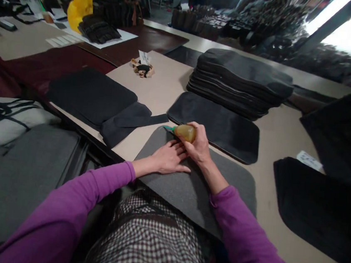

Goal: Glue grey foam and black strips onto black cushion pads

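A grey rounded panel (219, 194) lies on the table edge right before me. My left hand (171, 158) rests flat on it, fingers stretched out. Wrapped round a squeeze bottle (185, 133) of amber liquid, my right hand (198, 144) is just above and beside the left one. The bottle lies tilted to the left, and its green nozzle points at the panel's far left corner; whether the tip touches cannot be made out. Just beyond is a black rounded panel (216, 127). Dark fabric strips (129, 120) reach close to the nozzle from the left.
A tall stack of black panels (240, 77) stands at the back. Flat black pieces (94, 95) lie at the left, more dark pieces (315, 204) at the right with a white label (309, 160). Crumpled scraps (143, 67) and a yellow container (80, 6) are farther off.
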### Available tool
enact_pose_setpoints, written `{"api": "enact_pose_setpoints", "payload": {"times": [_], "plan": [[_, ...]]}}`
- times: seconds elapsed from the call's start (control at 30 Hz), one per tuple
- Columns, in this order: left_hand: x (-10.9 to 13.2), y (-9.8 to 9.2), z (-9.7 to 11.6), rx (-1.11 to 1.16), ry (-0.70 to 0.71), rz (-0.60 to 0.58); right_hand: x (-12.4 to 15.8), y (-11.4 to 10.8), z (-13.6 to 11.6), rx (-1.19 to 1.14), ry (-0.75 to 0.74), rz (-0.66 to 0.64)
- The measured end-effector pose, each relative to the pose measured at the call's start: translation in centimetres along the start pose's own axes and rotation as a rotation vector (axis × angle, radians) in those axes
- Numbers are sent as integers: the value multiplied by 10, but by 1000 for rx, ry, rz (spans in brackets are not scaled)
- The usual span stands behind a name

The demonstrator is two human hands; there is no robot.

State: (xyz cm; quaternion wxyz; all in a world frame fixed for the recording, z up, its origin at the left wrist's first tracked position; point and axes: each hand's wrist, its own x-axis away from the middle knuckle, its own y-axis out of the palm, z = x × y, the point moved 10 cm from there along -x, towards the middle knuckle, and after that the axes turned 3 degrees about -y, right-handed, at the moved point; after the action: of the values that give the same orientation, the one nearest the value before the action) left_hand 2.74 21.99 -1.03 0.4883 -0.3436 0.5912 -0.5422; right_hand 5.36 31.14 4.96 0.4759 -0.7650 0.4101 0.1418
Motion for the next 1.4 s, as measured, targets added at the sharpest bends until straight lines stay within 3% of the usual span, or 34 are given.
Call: {"api": "enact_pose_setpoints", "payload": {"times": [0.17,0.37,0.77,1.03,1.17,1.3,1.4], "plan": [[0,1,-1,9,-5,-7,5,-8,-5,17,30,67],[-1,-3,-1,50,-10,-23,15,-27,1,66,85,60],[-1,8,-3,-19,-24,-57,63,-96,13,169,151,100],[-3,6,-2,-48,-19,-71,112,-157,32,266,282,146],[-3,7,-1,-64,-18,-87,135,-178,32,216,323,210],[-4,9,-2,-85,-23,-99,153,-192,48,25,455,372],[-4,11,-2,-93,-23,-103,157,-197,54,53,478,401]]}}
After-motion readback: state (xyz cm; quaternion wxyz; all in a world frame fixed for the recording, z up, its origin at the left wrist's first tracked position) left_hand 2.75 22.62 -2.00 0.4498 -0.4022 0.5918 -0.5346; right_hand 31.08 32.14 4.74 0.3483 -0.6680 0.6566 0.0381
